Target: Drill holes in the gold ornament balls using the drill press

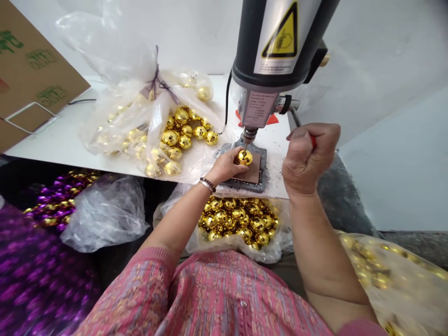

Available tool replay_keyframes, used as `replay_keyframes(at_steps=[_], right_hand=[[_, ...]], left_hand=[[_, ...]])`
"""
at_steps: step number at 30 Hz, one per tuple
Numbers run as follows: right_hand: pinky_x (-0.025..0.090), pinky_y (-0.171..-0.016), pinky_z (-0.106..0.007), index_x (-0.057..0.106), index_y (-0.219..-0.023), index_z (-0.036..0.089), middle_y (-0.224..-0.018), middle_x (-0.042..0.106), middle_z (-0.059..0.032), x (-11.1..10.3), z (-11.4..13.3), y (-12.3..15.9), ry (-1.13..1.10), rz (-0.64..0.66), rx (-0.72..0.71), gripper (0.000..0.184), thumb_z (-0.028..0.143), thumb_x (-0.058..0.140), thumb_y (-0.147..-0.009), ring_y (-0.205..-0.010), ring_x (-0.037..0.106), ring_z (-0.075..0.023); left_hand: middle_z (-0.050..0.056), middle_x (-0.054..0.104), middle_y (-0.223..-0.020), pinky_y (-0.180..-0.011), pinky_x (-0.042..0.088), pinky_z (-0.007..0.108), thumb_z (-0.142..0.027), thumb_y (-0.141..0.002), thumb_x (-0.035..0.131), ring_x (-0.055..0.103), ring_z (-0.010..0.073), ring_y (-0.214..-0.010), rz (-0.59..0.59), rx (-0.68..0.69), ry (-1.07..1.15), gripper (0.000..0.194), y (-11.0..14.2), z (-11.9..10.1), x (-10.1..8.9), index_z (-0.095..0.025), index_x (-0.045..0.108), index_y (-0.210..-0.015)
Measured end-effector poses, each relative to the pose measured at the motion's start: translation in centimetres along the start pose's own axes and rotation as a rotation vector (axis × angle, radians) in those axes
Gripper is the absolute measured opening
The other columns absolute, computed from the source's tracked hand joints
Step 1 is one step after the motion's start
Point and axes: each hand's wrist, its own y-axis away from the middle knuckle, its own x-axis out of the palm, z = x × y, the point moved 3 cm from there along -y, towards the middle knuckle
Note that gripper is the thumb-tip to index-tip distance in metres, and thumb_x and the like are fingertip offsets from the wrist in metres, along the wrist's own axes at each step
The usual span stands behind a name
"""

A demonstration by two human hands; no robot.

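My left hand (pixel 229 165) pinches a shiny gold faceted ball (pixel 244 157) on the brown pad (pixel 250 175) of a drill press base (pixel 262 158). Right above that ball is the drill chuck (pixel 249 134), its thin bit reaching down to the ball's top; whether it has gone in I cannot tell. Raised at the right, my right hand (pixel 310 154) is wrapped round the press's feed lever (pixel 296 116), whose red end shows between the fingers. The black and silver drill head (pixel 276 46) carries a yellow warning triangle.
An opened plastic bag (pixel 189 161) of gold balls lies left on the white table (pixel 52 142). Another bag of gold balls (pixel 238 214) sits below the table edge. Dark shavings surround the base. A cardboard box (pixel 31 70), purple balls (pixel 52 200) and a right-hand bag (pixel 395 275) flank me.
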Motion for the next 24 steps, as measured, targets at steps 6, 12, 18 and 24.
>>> replay_keyframes(at_steps=[6,12,18,24], right_hand=[[0.046,-0.072,-0.025,0.053,-0.092,0.021,-0.078,0.058,0.0029,0.5,0.2,1.2,-0.036,-0.037,-0.026,0.031,0.047,0.045,-0.106,-0.072,0.056,-0.0072],[0.036,-0.068,-0.027,0.039,-0.081,0.022,-0.07,0.043,0.0042,1.3,1.0,-5.7,-0.081,-0.028,0.097,0.04,0.054,0.039,-0.104,-0.059,0.04,-0.0062],[0.032,-0.059,-0.028,0.034,-0.078,0.024,-0.07,0.039,0.0009,1.5,1.0,-9.6,-0.096,0.077,0.17,0.032,0.042,0.044,-0.103,-0.06,0.035,-0.0096],[0.035,-0.054,-0.028,0.037,-0.081,0.025,-0.071,0.041,0.0017,1.2,0.9,-8.8,-0.167,0.081,0.146,0.03,0.041,0.047,-0.104,-0.058,0.04,-0.0086]], left_hand=[[0.004,0.079,-0.118,-0.102,0.059,0.039,-0.022,-0.079,0.081,0.073,0.0253,-0.106,0.014,-0.009,0.047,0.064,0.0,0.0,0.1,-0.019,0.067,-0.142],[0.004,0.078,-0.115,-0.1,0.059,0.04,-0.02,-0.075,0.083,0.072,0.0261,-0.105,-0.05,-0.008,0.055,0.06,0.7,-0.4,-0.3,-0.019,0.069,-0.134],[0.008,0.079,-0.116,-0.093,0.059,0.037,-0.03,-0.077,0.088,0.073,0.0247,-0.101,0.106,0.078,0.058,0.059,5.1,-1.5,0.2,-0.021,0.069,-0.132],[0.013,0.079,-0.129,-0.089,0.061,0.036,-0.04,-0.081,0.09,0.073,0.0215,-0.092,0.199,0.096,0.081,0.066,6.3,-1.3,-0.9,-0.022,0.071,-0.141]])
